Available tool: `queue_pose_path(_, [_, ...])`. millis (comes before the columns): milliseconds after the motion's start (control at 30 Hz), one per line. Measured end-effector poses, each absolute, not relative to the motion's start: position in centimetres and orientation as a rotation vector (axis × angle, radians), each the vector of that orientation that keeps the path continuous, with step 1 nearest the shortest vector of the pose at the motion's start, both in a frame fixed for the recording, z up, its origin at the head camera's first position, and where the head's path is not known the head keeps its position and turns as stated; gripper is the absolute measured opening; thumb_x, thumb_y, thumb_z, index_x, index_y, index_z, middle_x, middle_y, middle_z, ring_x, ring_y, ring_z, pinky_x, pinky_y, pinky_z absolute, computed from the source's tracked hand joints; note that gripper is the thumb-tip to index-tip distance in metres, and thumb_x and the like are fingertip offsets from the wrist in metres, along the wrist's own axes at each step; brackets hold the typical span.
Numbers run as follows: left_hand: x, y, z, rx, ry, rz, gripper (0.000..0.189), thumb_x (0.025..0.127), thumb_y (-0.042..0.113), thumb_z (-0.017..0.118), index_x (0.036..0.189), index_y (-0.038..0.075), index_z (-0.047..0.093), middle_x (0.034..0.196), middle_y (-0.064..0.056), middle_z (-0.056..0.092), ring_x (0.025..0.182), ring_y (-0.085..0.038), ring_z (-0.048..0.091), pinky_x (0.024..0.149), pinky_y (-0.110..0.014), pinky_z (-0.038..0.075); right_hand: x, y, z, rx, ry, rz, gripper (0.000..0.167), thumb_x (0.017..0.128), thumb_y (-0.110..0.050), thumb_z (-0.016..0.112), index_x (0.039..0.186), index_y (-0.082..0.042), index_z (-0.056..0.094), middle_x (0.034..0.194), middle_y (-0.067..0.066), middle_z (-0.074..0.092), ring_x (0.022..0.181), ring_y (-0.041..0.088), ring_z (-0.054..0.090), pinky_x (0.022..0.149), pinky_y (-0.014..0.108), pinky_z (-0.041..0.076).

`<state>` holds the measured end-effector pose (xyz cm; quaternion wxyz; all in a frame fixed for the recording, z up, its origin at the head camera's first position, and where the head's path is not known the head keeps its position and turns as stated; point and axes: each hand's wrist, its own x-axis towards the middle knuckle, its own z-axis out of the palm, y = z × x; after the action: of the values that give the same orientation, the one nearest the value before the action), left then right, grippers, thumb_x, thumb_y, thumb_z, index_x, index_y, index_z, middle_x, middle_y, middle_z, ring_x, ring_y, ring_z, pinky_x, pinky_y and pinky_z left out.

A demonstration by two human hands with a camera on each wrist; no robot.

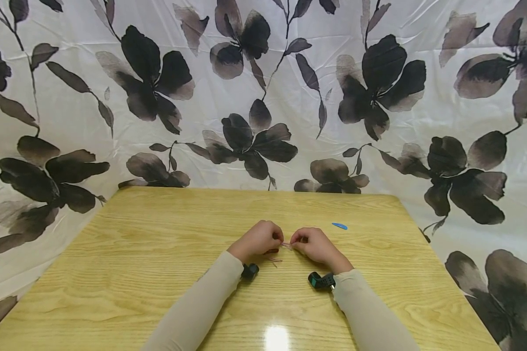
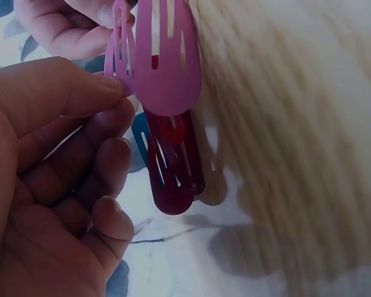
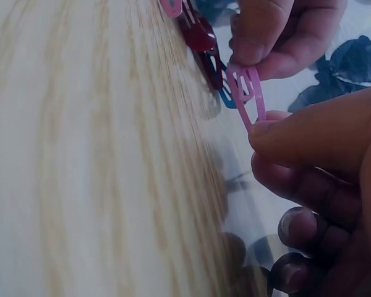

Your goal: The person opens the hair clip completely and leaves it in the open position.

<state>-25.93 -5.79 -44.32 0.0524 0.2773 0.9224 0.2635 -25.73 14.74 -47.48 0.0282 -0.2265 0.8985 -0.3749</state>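
A pink snap hair clip (image 3: 259, 93) is stretched between the two hands. My left hand (image 1: 260, 240) pinches one end of it with thumb and forefinger, its other fingers loosely curled. The right hand (image 1: 318, 247) pinches the opposite end between thumb and forefinger. In the left wrist view, a larger-looking pink clip (image 2: 167, 90) lies beside the held one. A dark red clip (image 2: 173, 203) and a blue clip (image 2: 140, 127) are close by it, overlapping in that view. In the head view, the left hand partly covers this group.
Beyond the right hand, a single blue hair clip (image 1: 340, 226) lies on the wooden table (image 1: 158, 273). A floral cloth (image 1: 307, 117) hangs behind the table's far edge. Dark wrist cameras (image 1: 321, 281) sit under both wrists.
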Motion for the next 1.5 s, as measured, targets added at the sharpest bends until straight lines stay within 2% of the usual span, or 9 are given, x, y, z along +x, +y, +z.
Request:
queue_pose_path(233, [-26.1,-5.57,-44.26,0.82,2.797,0.76,0.011,0.086,0.01,0.065,0.078,0.014,0.07,0.07,0.006,0.063,0.063,-0.01,0.052,0.061,-0.024,0.044,-25.75,14.77,-47.57,-0.741,2.793,-1.117,0.009,0.089,-0.016,0.068,0.084,-0.023,0.071,0.087,-0.007,0.066,0.074,0.01,0.054,0.072,0.029,0.045])
queue_pose_path(433, [-26.4,-5.43,-44.55,0.828,2.802,0.732,0.013,0.085,0.009,0.064,0.075,0.015,0.069,0.069,0.006,0.062,0.065,-0.01,0.052,0.064,-0.024,0.045,-25.8,14.86,-47.67,-0.75,2.788,-1.113,0.01,0.09,-0.014,0.068,0.084,-0.022,0.071,0.087,-0.006,0.066,0.075,0.01,0.054,0.072,0.03,0.046])
queue_pose_path(933, [-26.26,-5.35,-44.49,0.862,2.824,0.687,0.014,0.082,0.005,0.063,0.074,0.014,0.069,0.069,0.006,0.061,0.064,-0.01,0.051,0.062,-0.023,0.043,-25.61,14.88,-47.48,-0.76,2.782,-1.094,0.009,0.088,-0.012,0.068,0.086,-0.02,0.072,0.084,-0.006,0.066,0.073,0.01,0.055,0.071,0.03,0.046])
queue_pose_path(1500, [-25.93,-5.6,-43.86,0.829,2.824,0.683,0.009,0.087,0.01,0.065,0.084,0.012,0.073,0.079,0.003,0.068,0.07,-0.01,0.055,0.069,-0.025,0.048,-25.47,14.92,-47.17,-0.739,2.769,-1.084,0.012,0.086,-0.011,0.069,0.093,-0.02,0.074,0.088,-0.005,0.066,0.076,0.009,0.057,0.072,0.029,0.048])
